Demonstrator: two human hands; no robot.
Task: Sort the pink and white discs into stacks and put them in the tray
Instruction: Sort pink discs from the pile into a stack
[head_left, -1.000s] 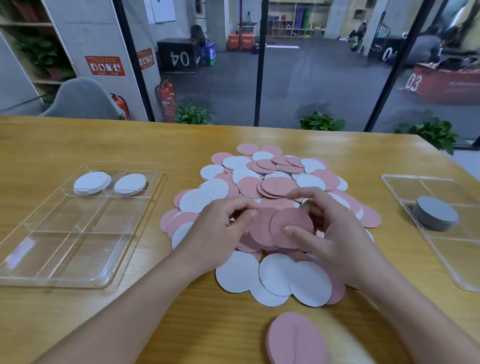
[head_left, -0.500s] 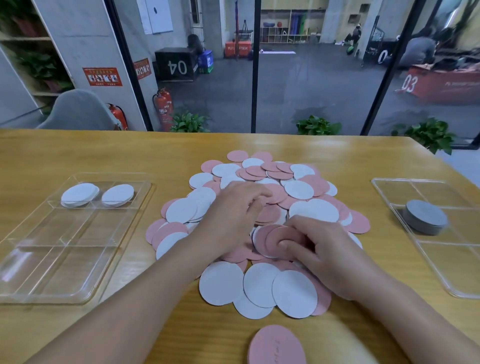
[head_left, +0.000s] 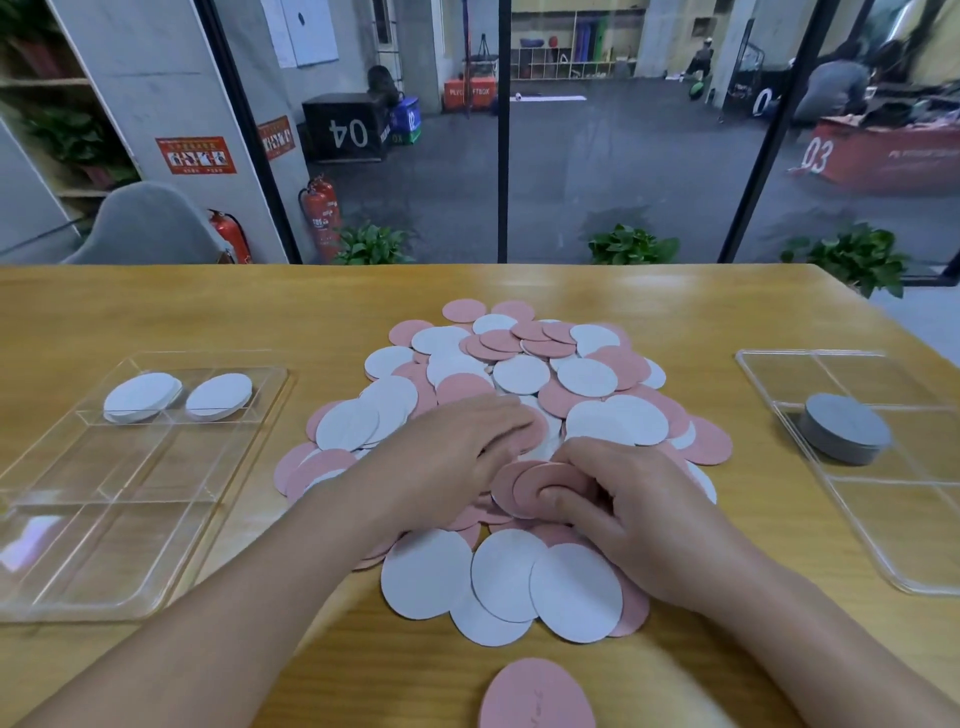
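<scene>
My left hand (head_left: 447, 457) flat with straight fingers on the disc pile (head_left: 519, 374) mid-desk (head_left: 156, 312), my right hand (head_left: 634, 514) pinching pink discs (head_left: 524, 483), white stacks (head_left: 176, 397) in the left-edge tray (head_left: 62, 525)

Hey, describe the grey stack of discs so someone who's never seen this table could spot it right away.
Start at the wooden table and look to its right side, where a clear plastic tray sits beside the big pile of pink and white discs. In one of the tray's far compartments stands the grey stack. It is the only grey one; the left tray holds only white discs.
</scene>
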